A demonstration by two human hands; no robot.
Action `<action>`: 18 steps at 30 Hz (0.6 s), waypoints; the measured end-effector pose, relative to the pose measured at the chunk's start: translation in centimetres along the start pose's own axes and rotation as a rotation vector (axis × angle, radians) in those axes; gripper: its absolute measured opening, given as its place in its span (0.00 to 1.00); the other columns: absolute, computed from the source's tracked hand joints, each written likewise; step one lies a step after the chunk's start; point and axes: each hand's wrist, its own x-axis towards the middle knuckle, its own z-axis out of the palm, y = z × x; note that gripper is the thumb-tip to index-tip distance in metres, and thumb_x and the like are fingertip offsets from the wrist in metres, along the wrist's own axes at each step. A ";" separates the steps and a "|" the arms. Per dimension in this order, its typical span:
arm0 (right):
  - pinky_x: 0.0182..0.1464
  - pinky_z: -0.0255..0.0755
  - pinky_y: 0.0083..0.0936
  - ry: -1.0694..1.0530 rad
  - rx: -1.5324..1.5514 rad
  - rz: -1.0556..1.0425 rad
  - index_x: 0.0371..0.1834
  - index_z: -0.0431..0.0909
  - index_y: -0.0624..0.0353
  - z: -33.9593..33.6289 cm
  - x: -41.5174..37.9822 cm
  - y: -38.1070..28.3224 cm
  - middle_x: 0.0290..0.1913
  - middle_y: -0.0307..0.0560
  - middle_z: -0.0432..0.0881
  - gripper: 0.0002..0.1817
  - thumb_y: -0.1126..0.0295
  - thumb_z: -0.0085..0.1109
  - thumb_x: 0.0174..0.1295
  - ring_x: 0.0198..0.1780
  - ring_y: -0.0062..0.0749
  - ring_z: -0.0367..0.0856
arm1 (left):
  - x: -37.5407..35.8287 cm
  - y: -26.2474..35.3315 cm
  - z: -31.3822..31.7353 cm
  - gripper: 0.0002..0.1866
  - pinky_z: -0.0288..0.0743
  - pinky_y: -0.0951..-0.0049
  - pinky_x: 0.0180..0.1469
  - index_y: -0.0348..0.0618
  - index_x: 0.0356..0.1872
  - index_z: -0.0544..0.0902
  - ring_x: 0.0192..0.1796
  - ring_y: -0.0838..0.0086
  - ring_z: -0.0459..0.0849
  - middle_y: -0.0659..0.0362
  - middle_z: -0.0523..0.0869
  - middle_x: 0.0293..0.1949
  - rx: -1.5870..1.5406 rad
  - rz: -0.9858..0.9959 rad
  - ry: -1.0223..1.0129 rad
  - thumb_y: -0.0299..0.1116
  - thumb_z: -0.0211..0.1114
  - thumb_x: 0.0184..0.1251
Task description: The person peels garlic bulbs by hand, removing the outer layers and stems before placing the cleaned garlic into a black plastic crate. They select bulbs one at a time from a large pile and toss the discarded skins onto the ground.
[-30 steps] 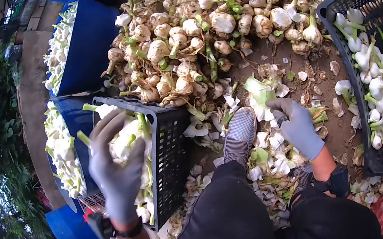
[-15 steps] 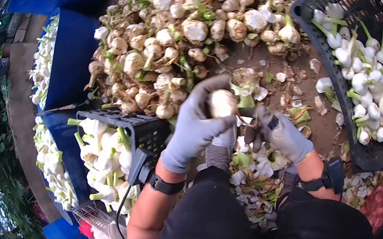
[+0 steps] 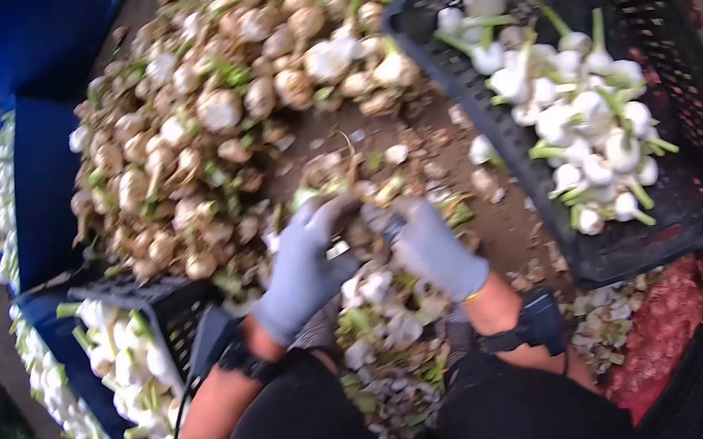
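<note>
My left hand (image 3: 307, 259), in a grey glove with dark fingertips, is closed around a garlic bulb (image 3: 358, 235), which is blurred and mostly hidden by the fingers. Close beside it, my gloved right hand (image 3: 431, 248) has its fingers curled in against the bulb. A dark band (image 3: 393, 229) shows at its fingers; what those fingers hold cannot be made out. Below both hands lie peeled skins and leaf scraps (image 3: 387, 324), between my legs. Beyond them is a large heap of untrimmed, soil-stained garlic (image 3: 198, 124).
At right, a black crate (image 3: 481, 107) holds cleaned white garlic (image 3: 589, 122) with short green stems. Another filled crate (image 3: 178, 311) stands at left beside blue containers (image 3: 43, 190) of white garlic. Red mesh sacks (image 3: 663, 326) lie at lower right.
The view has swung right, so the scene sits further left and the right crate shows more fully. My hands have drawn closer together; the bulb, plain before, is now mostly covered.
</note>
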 end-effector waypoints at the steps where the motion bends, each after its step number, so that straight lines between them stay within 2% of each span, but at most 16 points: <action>1: 0.25 0.70 0.21 -0.001 0.081 0.101 0.41 0.82 0.68 0.1 -0.4 -0.5 0.25 0.42 0.83 0.14 0.65 0.54 0.72 0.21 0.19 0.77 | 0.4 0.3 -0.1 0.32 0.78 0.66 0.49 0.40 0.55 0.78 0.46 0.57 0.84 0.50 0.82 0.44 -0.040 -0.010 -0.002 0.26 0.78 0.44; 2: 0.23 0.70 0.21 -0.004 0.173 0.204 0.42 0.81 0.68 0.2 -0.9 -1.0 0.26 0.42 0.84 0.15 0.64 0.53 0.73 0.20 0.19 0.76 | 0.5 0.6 -0.2 0.31 0.79 0.68 0.49 0.40 0.54 0.79 0.46 0.60 0.84 0.51 0.83 0.44 -0.076 -0.028 -0.010 0.26 0.79 0.43; 4: 0.22 0.69 0.17 -0.091 0.306 0.327 0.41 0.81 0.68 -0.5 -1.5 -2.3 0.25 0.43 0.83 0.16 0.64 0.51 0.74 0.19 0.18 0.76 | 0.3 -0.4 0.3 0.29 0.77 0.72 0.52 0.35 0.54 0.77 0.49 0.70 0.82 0.57 0.81 0.47 -0.337 -0.158 -0.041 0.18 0.76 0.46; 5: 0.20 0.69 0.15 -0.096 0.314 0.337 0.40 0.80 0.68 -0.7 -1.8 -2.3 0.24 0.43 0.82 0.17 0.63 0.49 0.75 0.18 0.17 0.75 | 0.4 0.2 0.1 0.30 0.77 0.76 0.53 0.34 0.55 0.76 0.50 0.76 0.80 0.61 0.80 0.47 -0.583 -0.415 -0.080 0.16 0.75 0.47; 6: 0.20 0.70 0.16 -0.121 0.327 0.318 0.38 0.80 0.68 -1.0 -1.9 -2.4 0.25 0.44 0.83 0.17 0.63 0.49 0.75 0.17 0.17 0.75 | 1.0 0.9 -0.7 0.30 0.77 0.78 0.52 0.36 0.55 0.76 0.50 0.77 0.80 0.61 0.80 0.46 -0.777 -0.481 -0.091 0.16 0.75 0.46; 8: 0.21 0.71 0.16 -0.121 0.256 0.355 0.36 0.80 0.67 -1.6 -2.1 -3.4 0.25 0.44 0.83 0.17 0.64 0.49 0.74 0.18 0.18 0.76 | 0.9 0.0 -0.9 0.30 0.77 0.78 0.51 0.37 0.55 0.76 0.50 0.77 0.80 0.62 0.80 0.45 -0.899 -0.512 -0.104 0.17 0.76 0.46; 9: 0.21 0.71 0.16 -0.112 0.252 0.354 0.36 0.80 0.67 -1.8 -2.1 -3.5 0.25 0.44 0.83 0.17 0.64 0.49 0.74 0.18 0.18 0.76 | 0.9 -0.3 -0.7 0.30 0.77 0.77 0.52 0.38 0.55 0.76 0.50 0.76 0.80 0.62 0.80 0.44 -1.053 -0.541 -0.104 0.23 0.79 0.47; 11: 0.22 0.71 0.16 -0.157 -0.053 0.241 0.35 0.80 0.67 -1.9 -2.2 -3.5 0.24 0.43 0.82 0.16 0.65 0.50 0.74 0.19 0.20 0.77 | 0.9 -1.0 0.2 0.31 0.76 0.77 0.53 0.38 0.55 0.76 0.50 0.76 0.81 0.62 0.81 0.44 -1.150 -0.514 -0.100 0.27 0.80 0.47; 12: 0.22 0.71 0.16 -0.165 -0.046 0.243 0.35 0.80 0.67 -1.6 -2.3 -3.6 0.24 0.43 0.82 0.16 0.65 0.50 0.74 0.19 0.20 0.77 | 0.7 -1.3 0.5 0.32 0.76 0.77 0.54 0.39 0.55 0.76 0.49 0.75 0.81 0.62 0.81 0.44 -1.241 -0.493 -0.088 0.31 0.82 0.47; 13: 0.24 0.71 0.17 -0.093 0.146 0.281 0.33 0.80 0.66 -1.4 -2.5 -3.7 0.23 0.43 0.82 0.16 0.65 0.50 0.72 0.20 0.21 0.76 | 0.6 -1.1 0.8 0.34 0.75 0.76 0.55 0.38 0.56 0.76 0.50 0.74 0.82 0.60 0.82 0.47 -1.260 -0.478 -0.053 0.35 0.83 0.47; 15: 0.25 0.70 0.20 0.007 0.464 0.281 0.30 0.78 0.64 -1.6 -2.7 -3.5 0.21 0.41 0.79 0.13 0.68 0.50 0.71 0.22 0.22 0.76 | 0.3 0.8 0.7 0.33 0.76 0.74 0.56 0.37 0.57 0.75 0.53 0.73 0.82 0.58 0.82 0.52 -1.176 -0.516 -0.067 0.30 0.81 0.50; 16: 0.25 0.70 0.20 -0.021 0.460 0.262 0.30 0.78 0.64 -1.8 -2.8 -3.7 0.21 0.41 0.79 0.13 0.68 0.50 0.71 0.22 0.22 0.76 | 0.1 1.7 0.5 0.31 0.77 0.73 0.57 0.36 0.59 0.75 0.54 0.73 0.82 0.57 0.82 0.54 -1.102 -0.509 -0.082 0.28 0.79 0.53; 18: 0.27 0.71 0.22 0.019 0.406 0.374 0.31 0.78 0.63 -1.7 -2.7 -4.1 0.22 0.42 0.79 0.10 0.71 0.51 0.70 0.23 0.23 0.77 | 0.1 1.2 0.4 0.30 0.78 0.73 0.58 0.36 0.60 0.74 0.54 0.74 0.82 0.57 0.81 0.54 -1.067 -0.512 -0.062 0.22 0.75 0.55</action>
